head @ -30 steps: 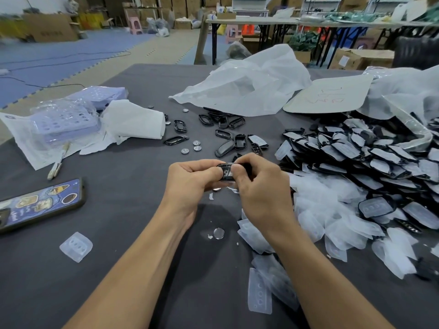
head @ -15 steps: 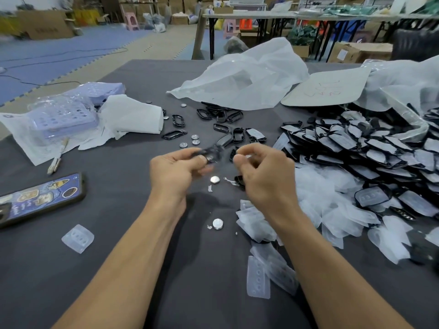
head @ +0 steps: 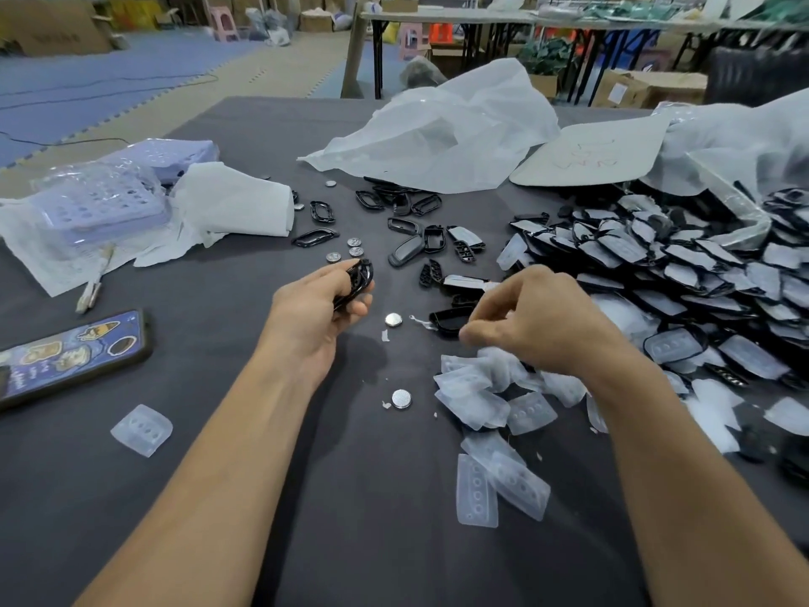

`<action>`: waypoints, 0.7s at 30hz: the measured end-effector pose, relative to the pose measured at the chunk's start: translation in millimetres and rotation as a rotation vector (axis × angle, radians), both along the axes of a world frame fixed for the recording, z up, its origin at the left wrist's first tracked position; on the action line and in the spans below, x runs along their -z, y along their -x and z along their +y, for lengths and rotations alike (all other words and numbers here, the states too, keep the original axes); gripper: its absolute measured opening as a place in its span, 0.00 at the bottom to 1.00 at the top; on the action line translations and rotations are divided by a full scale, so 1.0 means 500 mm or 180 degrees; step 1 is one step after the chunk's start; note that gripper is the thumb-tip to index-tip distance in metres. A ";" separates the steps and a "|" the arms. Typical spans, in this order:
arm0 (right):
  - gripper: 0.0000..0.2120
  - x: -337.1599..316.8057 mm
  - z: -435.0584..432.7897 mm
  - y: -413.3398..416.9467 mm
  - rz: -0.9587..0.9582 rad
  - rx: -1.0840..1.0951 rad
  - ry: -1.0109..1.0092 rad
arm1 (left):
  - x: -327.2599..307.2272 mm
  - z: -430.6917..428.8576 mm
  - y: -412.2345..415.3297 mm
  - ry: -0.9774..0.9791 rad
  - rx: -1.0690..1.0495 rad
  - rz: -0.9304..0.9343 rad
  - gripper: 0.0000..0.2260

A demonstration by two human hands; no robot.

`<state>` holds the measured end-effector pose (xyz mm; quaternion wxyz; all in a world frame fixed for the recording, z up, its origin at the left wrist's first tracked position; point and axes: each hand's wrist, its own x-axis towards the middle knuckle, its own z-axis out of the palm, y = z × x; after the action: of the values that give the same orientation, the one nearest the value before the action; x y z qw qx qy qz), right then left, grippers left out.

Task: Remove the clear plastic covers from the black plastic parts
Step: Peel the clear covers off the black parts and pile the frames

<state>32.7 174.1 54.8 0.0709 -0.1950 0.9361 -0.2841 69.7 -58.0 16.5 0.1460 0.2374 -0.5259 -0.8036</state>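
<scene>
Over the surface's middle, left hand [head: 317, 306]: curled round one bare black plastic part [head: 360, 277], gripped between fingers and thumb.
Right hand [head: 540, 322]: fingers curled, above the stripped covers; whether it pinched anything could not be told.
Between the hands: one black shell [head: 451, 319] lay just beside the right thumb, and one silver disc [head: 393, 319] lay near it.
Clear covers: a pile of clear covers [head: 490, 400] sat under the right wrist, too overlapped to count; one lone cover [head: 142, 429] lay well apart on the left.
Other discs: three in a disc cluster [head: 346, 251] just beyond the left hand; one nearer disc [head: 401, 398] lay towards the person.
Loose black frames [head: 411, 221]: roughly a dozen, scattered beyond the hands.
Covered parts: a large heap [head: 656, 256] on the right, uncountable.
Surface [head: 219, 497]: dark grey, cloth-like, also carrying one phone [head: 74, 357], two lilac trays [head: 100, 203] in clear wrap, one white plastic bag [head: 442, 133] and one cardboard sheet [head: 591, 155].
Room: blue floor mats [head: 109, 81], folding tables [head: 481, 19] and cardboard boxes [head: 648, 87] stood behind.
</scene>
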 end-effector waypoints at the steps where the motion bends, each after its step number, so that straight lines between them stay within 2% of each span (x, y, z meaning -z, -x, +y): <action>1: 0.05 0.000 0.001 -0.009 -0.0202 -0.0206 -0.0114 | 0.000 0.001 -0.001 0.0131 0.0000 -0.0041 0.12; 4: 0.08 0.011 -0.001 -0.028 -0.0299 -0.0483 -0.0447 | 0.003 0.002 -0.003 0.0319 -0.0071 -0.0127 0.12; 7: 0.06 0.015 -0.008 -0.028 -0.0266 -0.0417 -0.0340 | 0.005 0.006 -0.007 0.0343 -0.0061 -0.0128 0.13; 9: 0.05 0.018 -0.009 -0.026 -0.0331 -0.0366 -0.0210 | 0.004 0.008 -0.007 0.0297 -0.0023 -0.0113 0.09; 11: 0.05 0.022 -0.009 -0.023 -0.0348 -0.0239 0.0073 | 0.005 0.006 -0.005 0.0276 0.0000 -0.0121 0.05; 16: 0.08 0.048 -0.035 -0.022 -0.0104 0.0219 0.1088 | 0.004 0.008 -0.002 0.0512 0.0028 -0.0167 0.06; 21: 0.06 0.053 -0.063 -0.031 -0.0909 0.0268 0.2171 | 0.005 0.026 -0.009 0.0761 0.0096 -0.0025 0.09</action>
<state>48.3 142.8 28.3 0.1200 -0.1272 0.7755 -0.6066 74.1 -44.9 14.1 0.1591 0.2135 -0.6221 -0.7363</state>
